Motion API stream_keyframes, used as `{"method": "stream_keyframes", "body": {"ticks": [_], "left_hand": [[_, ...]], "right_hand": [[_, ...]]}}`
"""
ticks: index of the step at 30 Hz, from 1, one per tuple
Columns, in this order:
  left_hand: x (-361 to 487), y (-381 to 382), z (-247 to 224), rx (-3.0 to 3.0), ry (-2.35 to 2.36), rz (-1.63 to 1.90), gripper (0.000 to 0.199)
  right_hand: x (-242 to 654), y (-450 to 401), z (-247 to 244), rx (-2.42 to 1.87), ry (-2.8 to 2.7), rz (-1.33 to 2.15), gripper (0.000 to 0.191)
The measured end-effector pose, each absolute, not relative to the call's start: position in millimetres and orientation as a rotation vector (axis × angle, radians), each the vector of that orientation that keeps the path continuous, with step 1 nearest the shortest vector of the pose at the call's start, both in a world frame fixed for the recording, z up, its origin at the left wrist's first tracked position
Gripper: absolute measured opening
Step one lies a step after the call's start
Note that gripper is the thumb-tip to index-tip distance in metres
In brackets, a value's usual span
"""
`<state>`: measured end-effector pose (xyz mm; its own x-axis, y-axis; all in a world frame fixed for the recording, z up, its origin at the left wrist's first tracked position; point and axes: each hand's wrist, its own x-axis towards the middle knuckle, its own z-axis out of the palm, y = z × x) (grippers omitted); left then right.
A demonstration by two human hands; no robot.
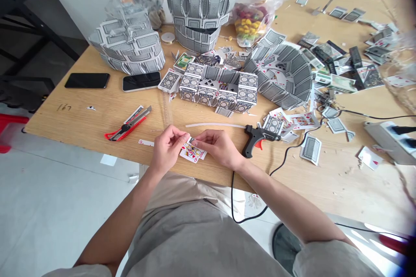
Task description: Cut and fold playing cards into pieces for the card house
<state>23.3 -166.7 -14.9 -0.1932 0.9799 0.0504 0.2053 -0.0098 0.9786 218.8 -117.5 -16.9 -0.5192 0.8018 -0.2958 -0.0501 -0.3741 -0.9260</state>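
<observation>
Close to the table's front edge, my left hand [167,147] and my right hand [219,147] meet in pinches. Between their fingertips is a small piece of playing card [190,139], partly covered by the fingers. Just below it lie face-up playing cards [192,153], one a picture card. Right of my right hand rests a black glue gun [255,138] with a red trigger and a long white glue stick [216,125] in its back. A red utility knife [128,125] with its blade out lies to the left. Behind my hands stands a box built of folded cards [217,88].
Baskets of folded cards [130,43] [203,4] stand at the back, with an open card bowl [282,75] to the right. Two phones [87,80] [141,81] lie at left. A black cord [282,160] crosses the front edge toward a power strip [391,143]. Loose cards litter the right.
</observation>
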Motion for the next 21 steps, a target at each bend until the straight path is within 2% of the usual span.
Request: {"method": "stream_keyframes", "body": {"ticks": [7,9,11,18,21], "left_hand": [[24.3,-167.0,-10.3,1.315,1.465,1.141,0.033],[23.7,-167.8,-9.2,1.378,1.495,1.091,0.039],[22.6,-168.4,-8.1,1.417,1.524,1.090,0.046],[21.3,-171.8,-6.4,1.369,1.570,1.149,0.044],[22.1,-169.8,-5.6,1.368,1.570,1.158,0.045]], "right_hand": [[214.6,-121.0,-12.2,-1.071,-1.227,1.856,0.049],[213.8,-121.6,-12.2,-1.065,-1.218,1.867,0.050],[214.0,-121.6,-11.9,-1.057,-1.219,1.883,0.050],[218.7,-119.4,-9.3,-1.015,-1.391,1.996,0.053],[218.4,-119.7,-11.3,-1.043,-1.410,1.929,0.054]]}}
